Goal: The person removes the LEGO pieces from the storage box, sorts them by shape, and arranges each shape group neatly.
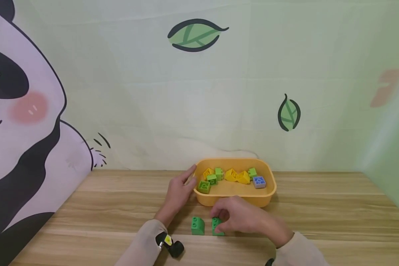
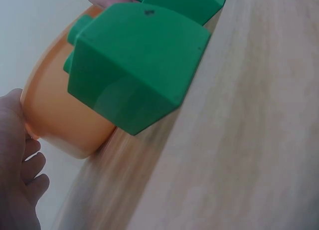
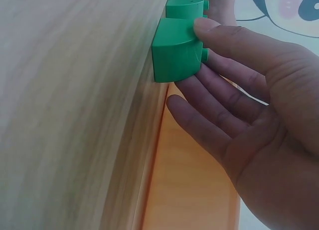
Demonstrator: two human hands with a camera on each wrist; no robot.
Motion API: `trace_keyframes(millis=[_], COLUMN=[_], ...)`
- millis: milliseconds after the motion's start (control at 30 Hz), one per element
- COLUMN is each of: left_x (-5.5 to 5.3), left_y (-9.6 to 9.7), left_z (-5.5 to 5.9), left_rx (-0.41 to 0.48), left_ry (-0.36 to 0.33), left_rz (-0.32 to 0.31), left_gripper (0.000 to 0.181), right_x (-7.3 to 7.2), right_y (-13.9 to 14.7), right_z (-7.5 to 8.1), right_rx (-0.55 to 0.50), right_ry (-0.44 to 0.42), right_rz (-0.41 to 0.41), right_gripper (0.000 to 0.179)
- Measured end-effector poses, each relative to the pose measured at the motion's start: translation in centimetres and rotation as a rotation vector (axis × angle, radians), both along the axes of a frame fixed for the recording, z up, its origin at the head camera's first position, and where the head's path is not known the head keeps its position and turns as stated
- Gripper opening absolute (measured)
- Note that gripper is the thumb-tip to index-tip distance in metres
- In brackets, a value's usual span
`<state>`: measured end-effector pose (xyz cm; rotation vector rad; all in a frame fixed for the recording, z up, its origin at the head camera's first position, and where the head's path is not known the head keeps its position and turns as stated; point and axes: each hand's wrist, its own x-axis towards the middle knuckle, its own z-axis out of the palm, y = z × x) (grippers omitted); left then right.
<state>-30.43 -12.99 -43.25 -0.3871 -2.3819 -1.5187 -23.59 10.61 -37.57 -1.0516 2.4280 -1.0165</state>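
Observation:
My right hand (image 1: pixel 242 215) pinches a green building block (image 3: pixel 174 50) between thumb and fingertips, low over the wooden table. To its left, a second green block (image 1: pixel 197 226) with studs and a sloped side stands by itself; it fills much of the left wrist view. Behind both blocks is a yellow-orange tub (image 1: pixel 204 200). My left hand (image 1: pixel 178 193) holds the tub's left end, thumb at the rim. Inside the tub lie loose blocks: yellow ones (image 1: pixel 243 177), light green ones (image 1: pixel 204 187) and a bluish-purple one (image 1: pixel 259 181).
The wood-grain table (image 1: pixel 119 207) runs back to a pale green cloth backdrop (image 1: pixel 126 92) printed with a panda and leaves. The tub stands close to that backdrop. A small black device (image 1: pixel 176 248) is strapped on the left wrist.

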Motion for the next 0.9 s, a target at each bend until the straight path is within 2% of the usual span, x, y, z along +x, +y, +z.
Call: trace_keyframes(millis=[900], left_x=[0.07], left_y=[0.01], left_z=[0.15], left_rx=[-0.012], left_ry=[-0.002], left_rz=[0.002], left_gripper=[0.050], right_x=[-0.02], right_y=[0.06], right_z=[0.10], right_rx=[-0.012], right_ry=[-0.005], right_rz=[0.000], right_gripper=[0.028])
